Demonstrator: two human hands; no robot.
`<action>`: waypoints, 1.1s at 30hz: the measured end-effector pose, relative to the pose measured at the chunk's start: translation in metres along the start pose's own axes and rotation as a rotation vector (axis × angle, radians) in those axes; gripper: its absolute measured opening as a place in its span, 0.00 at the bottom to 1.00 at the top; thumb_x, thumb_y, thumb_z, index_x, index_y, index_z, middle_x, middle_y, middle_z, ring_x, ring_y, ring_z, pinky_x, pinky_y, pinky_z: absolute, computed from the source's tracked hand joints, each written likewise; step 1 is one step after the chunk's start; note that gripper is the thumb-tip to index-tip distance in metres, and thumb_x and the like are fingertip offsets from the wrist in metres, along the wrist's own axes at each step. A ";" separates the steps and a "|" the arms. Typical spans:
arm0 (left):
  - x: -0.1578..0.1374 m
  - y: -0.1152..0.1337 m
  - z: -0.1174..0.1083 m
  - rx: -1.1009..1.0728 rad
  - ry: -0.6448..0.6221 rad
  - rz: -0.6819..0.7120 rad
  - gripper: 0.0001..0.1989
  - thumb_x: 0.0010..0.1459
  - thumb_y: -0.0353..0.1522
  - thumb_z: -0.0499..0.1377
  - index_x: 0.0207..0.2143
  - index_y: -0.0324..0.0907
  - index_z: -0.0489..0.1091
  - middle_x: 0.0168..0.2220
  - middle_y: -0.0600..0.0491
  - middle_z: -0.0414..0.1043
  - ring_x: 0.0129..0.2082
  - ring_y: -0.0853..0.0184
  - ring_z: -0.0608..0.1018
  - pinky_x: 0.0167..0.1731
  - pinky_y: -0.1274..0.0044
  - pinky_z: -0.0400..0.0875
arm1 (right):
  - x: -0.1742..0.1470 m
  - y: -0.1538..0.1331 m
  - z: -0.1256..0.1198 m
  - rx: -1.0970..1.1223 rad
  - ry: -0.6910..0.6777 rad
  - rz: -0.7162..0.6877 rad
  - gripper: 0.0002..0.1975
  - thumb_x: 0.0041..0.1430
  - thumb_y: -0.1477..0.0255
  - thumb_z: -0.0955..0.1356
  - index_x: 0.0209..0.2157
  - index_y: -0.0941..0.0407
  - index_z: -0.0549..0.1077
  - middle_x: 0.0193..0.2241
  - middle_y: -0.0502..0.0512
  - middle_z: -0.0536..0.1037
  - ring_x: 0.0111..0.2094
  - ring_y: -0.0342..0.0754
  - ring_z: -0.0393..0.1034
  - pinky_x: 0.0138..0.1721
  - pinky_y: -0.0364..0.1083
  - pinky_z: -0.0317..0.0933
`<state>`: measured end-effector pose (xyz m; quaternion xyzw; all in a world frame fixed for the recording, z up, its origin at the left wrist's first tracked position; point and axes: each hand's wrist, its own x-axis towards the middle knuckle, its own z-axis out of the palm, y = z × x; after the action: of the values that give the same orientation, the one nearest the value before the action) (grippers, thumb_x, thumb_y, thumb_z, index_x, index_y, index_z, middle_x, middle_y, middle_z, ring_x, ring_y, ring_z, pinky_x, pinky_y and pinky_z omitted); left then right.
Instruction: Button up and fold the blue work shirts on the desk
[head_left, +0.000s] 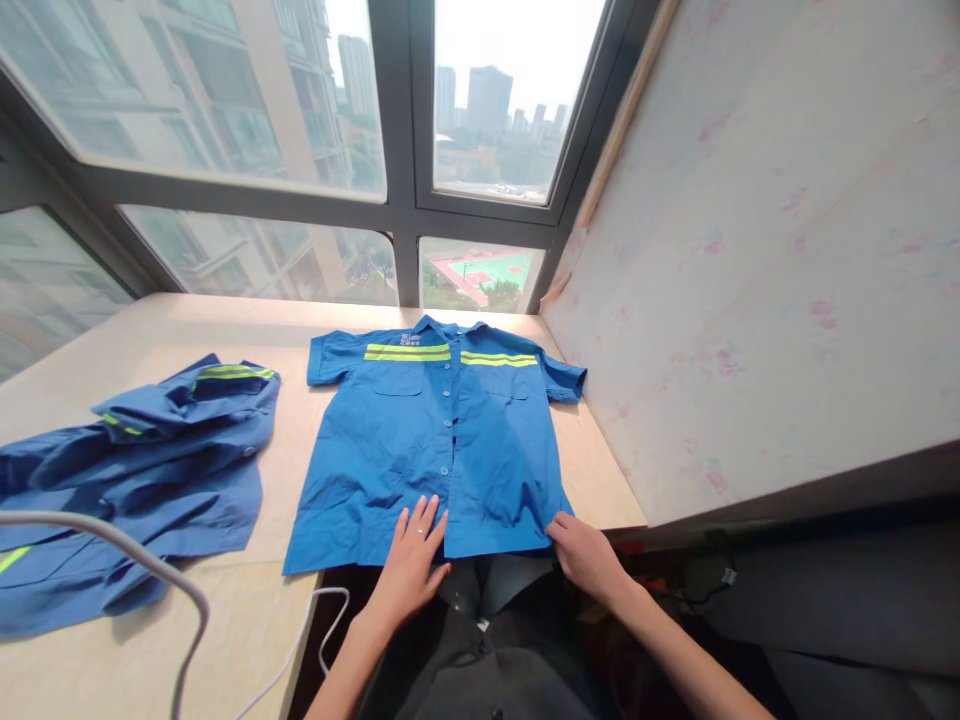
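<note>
A blue short-sleeved work shirt (390, 430) lies spread front side up, its collar toward the window. Yellow-green reflective bands cross the chest, and the buttoned front is parted, with buttons along the left edge. My left hand (412, 555) rests flat on the lower hem beside the front opening, fingers spread, a ring on one finger. At the lower right corner of the hem, my right hand (577, 548) pinches the cloth between closed fingers. The hem's front edge overhangs the table edge near my lap.
A crumpled darker blue garment (202, 470) with yellow-green bands lies on the pale wooden table (292, 480) to the left. A grey curved tube (169, 570) and a white cable (300, 625) are in the near left. The window (405, 200) stands behind; a papered wall (750, 250) bounds the right.
</note>
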<state>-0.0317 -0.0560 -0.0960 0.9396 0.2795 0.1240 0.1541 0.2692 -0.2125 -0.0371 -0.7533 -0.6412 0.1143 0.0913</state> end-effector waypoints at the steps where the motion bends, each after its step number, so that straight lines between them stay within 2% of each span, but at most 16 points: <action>1: 0.000 0.001 0.000 -0.003 0.000 0.001 0.37 0.55 0.29 0.61 0.67 0.44 0.57 0.70 0.39 0.49 0.70 0.47 0.51 0.63 0.50 0.53 | 0.000 -0.001 -0.004 -0.007 -0.089 0.009 0.11 0.59 0.79 0.63 0.32 0.54 0.77 0.35 0.58 0.77 0.36 0.51 0.74 0.35 0.46 0.64; 3: 0.000 0.004 -0.001 -0.018 -0.010 -0.002 0.39 0.53 0.29 0.62 0.67 0.45 0.56 0.70 0.39 0.48 0.70 0.47 0.51 0.63 0.50 0.53 | 0.004 0.000 -0.014 0.040 -0.212 0.033 0.06 0.56 0.76 0.67 0.32 0.54 0.77 0.35 0.56 0.77 0.36 0.50 0.74 0.35 0.45 0.63; 5: 0.001 0.004 -0.003 -0.037 -0.027 -0.010 0.40 0.51 0.28 0.63 0.66 0.45 0.57 0.70 0.39 0.48 0.70 0.47 0.51 0.63 0.50 0.53 | 0.013 -0.001 -0.029 0.135 -0.274 0.032 0.04 0.54 0.70 0.71 0.33 0.53 0.78 0.33 0.54 0.79 0.34 0.50 0.74 0.34 0.45 0.62; 8: 0.003 0.000 -0.008 -0.069 -0.029 -0.020 0.36 0.49 0.24 0.62 0.62 0.45 0.64 0.68 0.40 0.55 0.69 0.49 0.56 0.63 0.50 0.55 | 0.032 -0.008 -0.049 0.234 -0.214 0.047 0.09 0.57 0.64 0.70 0.38 0.53 0.79 0.29 0.52 0.79 0.30 0.50 0.72 0.32 0.45 0.61; 11: 0.007 -0.008 -0.017 -0.155 0.000 0.017 0.26 0.50 0.21 0.60 0.52 0.45 0.74 0.61 0.43 0.68 0.63 0.53 0.67 0.61 0.56 0.63 | 0.055 -0.024 -0.055 0.317 -0.122 -0.011 0.13 0.60 0.61 0.69 0.41 0.53 0.78 0.32 0.53 0.80 0.33 0.50 0.73 0.35 0.46 0.64; 13: 0.010 -0.013 -0.025 -0.243 0.023 0.038 0.20 0.53 0.22 0.59 0.46 0.46 0.78 0.53 0.46 0.76 0.56 0.57 0.75 0.56 0.62 0.70 | 0.072 -0.036 -0.049 0.424 -0.103 -0.101 0.14 0.60 0.61 0.69 0.42 0.54 0.78 0.36 0.55 0.80 0.36 0.50 0.74 0.38 0.47 0.65; 15: 0.013 -0.015 -0.033 -0.303 0.048 0.015 0.17 0.56 0.23 0.57 0.44 0.46 0.79 0.46 0.48 0.79 0.48 0.61 0.79 0.50 0.67 0.74 | 0.089 -0.047 -0.036 0.513 -0.080 -0.197 0.13 0.63 0.62 0.67 0.43 0.54 0.77 0.40 0.56 0.80 0.40 0.51 0.73 0.41 0.48 0.66; 19: 0.016 -0.009 -0.040 -0.295 0.059 -0.101 0.15 0.58 0.26 0.56 0.44 0.45 0.79 0.38 0.50 0.79 0.40 0.63 0.79 0.43 0.72 0.74 | 0.115 -0.064 0.005 0.576 -0.054 -0.335 0.10 0.64 0.66 0.67 0.42 0.55 0.77 0.42 0.57 0.79 0.44 0.51 0.72 0.49 0.51 0.65; 22: 0.013 -0.001 -0.033 -0.285 0.092 -0.169 0.13 0.60 0.28 0.56 0.41 0.46 0.80 0.36 0.51 0.78 0.37 0.64 0.78 0.40 0.73 0.72 | 0.123 -0.069 0.033 0.569 0.046 -0.296 0.07 0.63 0.68 0.67 0.35 0.55 0.77 0.37 0.56 0.79 0.42 0.51 0.72 0.48 0.51 0.64; 25: 0.009 0.005 -0.020 -0.261 0.234 -0.212 0.13 0.64 0.34 0.55 0.37 0.45 0.80 0.33 0.51 0.77 0.35 0.64 0.77 0.37 0.73 0.70 | 0.122 -0.069 0.050 0.590 0.200 -0.228 0.08 0.64 0.70 0.66 0.32 0.55 0.75 0.36 0.56 0.78 0.41 0.50 0.71 0.48 0.50 0.64; 28: 0.005 0.009 -0.010 -0.234 0.330 -0.216 0.12 0.63 0.34 0.56 0.36 0.45 0.80 0.33 0.51 0.77 0.34 0.64 0.75 0.38 0.72 0.68 | 0.120 -0.066 0.055 0.610 0.245 -0.225 0.08 0.63 0.71 0.65 0.33 0.55 0.75 0.36 0.57 0.77 0.41 0.50 0.71 0.47 0.49 0.64; 33: 0.002 0.008 -0.007 -0.240 0.332 -0.206 0.10 0.59 0.30 0.58 0.36 0.46 0.81 0.35 0.51 0.77 0.35 0.64 0.75 0.38 0.71 0.68 | 0.120 -0.064 0.056 0.626 0.260 -0.208 0.07 0.62 0.70 0.66 0.33 0.55 0.76 0.36 0.56 0.78 0.41 0.50 0.71 0.47 0.49 0.64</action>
<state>-0.0287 -0.0597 -0.0864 0.8476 0.3788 0.2930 0.2285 0.2105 -0.0839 -0.0787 -0.6278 -0.6314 0.1986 0.4096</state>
